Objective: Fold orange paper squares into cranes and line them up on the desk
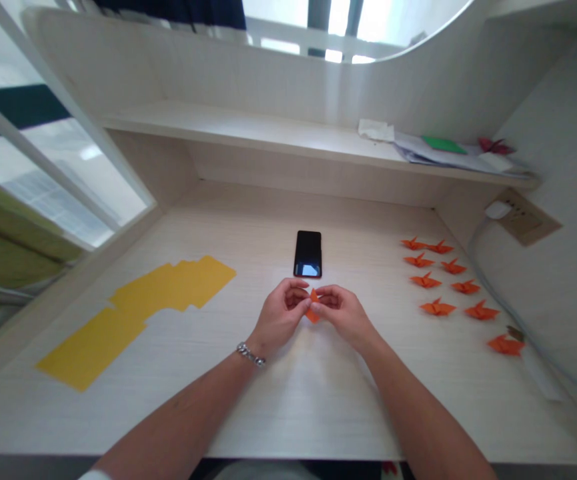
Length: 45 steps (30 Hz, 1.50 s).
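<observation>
Between my two hands is a small folded orange origami paper (313,313), diamond-shaped with a point at the top. My left hand (284,310), with a chain bracelet (251,355) on its wrist, pinches the paper's left side. My right hand (342,309) pinches it from the right, thumb on the front. Fingers hide part of the folds. Just beyond my fingertips lies a black smartphone (308,255), flat on the desk.
Several folded orange paper cranes (437,307) stand in rows at the right. Yellow paper sheets (168,290) overlap at the left. A cable (493,283) runs from a wall socket (529,217) along the right edge. Papers (438,152) lie on the shelf (278,137) above.
</observation>
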Motion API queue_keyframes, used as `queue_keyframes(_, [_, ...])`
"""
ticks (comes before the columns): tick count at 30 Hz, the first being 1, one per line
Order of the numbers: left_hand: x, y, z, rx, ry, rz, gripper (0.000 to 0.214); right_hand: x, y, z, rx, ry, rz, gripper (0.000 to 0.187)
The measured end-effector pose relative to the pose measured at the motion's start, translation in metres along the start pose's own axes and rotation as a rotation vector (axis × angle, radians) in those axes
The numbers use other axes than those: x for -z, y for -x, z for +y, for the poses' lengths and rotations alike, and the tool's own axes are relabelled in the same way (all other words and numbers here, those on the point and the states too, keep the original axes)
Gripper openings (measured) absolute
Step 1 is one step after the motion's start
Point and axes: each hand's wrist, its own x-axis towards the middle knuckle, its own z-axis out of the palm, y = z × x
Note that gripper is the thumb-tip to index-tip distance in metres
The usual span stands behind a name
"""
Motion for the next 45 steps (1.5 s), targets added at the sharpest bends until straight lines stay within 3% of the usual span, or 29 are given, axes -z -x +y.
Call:
queue_keyframes(9, [0.001, -0.004, -0.001, 0.116, -0.057, -0.010, 0.020, -0.002, 0.004, -0.002, -0.054, 0.135, -0.004, 0.019])
queue_keyframes(17, [0.004, -0.004, -0.001, 0.072, -0.179, 0.100, 0.021, -0.006, 0.003, 0.003, -0.107, 0.200, -0.032, 0.019])
queue_keyframes(23, [0.003, -0.004, 0.003, 0.154, -0.059, -0.033, 0.025, -0.006, 0.003, 0.000, 0.010, 0.177, 0.096, 0.023])
queue_keyframes(28, [0.002, -0.005, 0.004, 0.112, -0.109, 0.055, 0.020, -0.009, 0.001, 0.004, -0.046, 0.015, -0.030, 0.023])
queue_keyframes(34, [0.003, -0.004, 0.006, 0.048, -0.094, 0.051, 0.022, -0.012, 0.002, 0.006, -0.054, 0.036, -0.041, 0.018])
queue_keyframes(37, [0.006, -0.004, 0.005, 0.034, -0.131, 0.067, 0.021, -0.013, 0.003, 0.007, -0.077, 0.026, -0.089, 0.022])
queue_keyframes(42, [0.006, -0.004, 0.002, 0.035, -0.112, 0.077, 0.020, -0.013, 0.003, 0.009, -0.042, 0.095, -0.021, 0.027])
queue_keyframes(45, [0.004, -0.004, 0.001, 0.036, -0.084, 0.075, 0.019, -0.013, 0.002, 0.010, -0.051, 0.069, -0.069, 0.028])
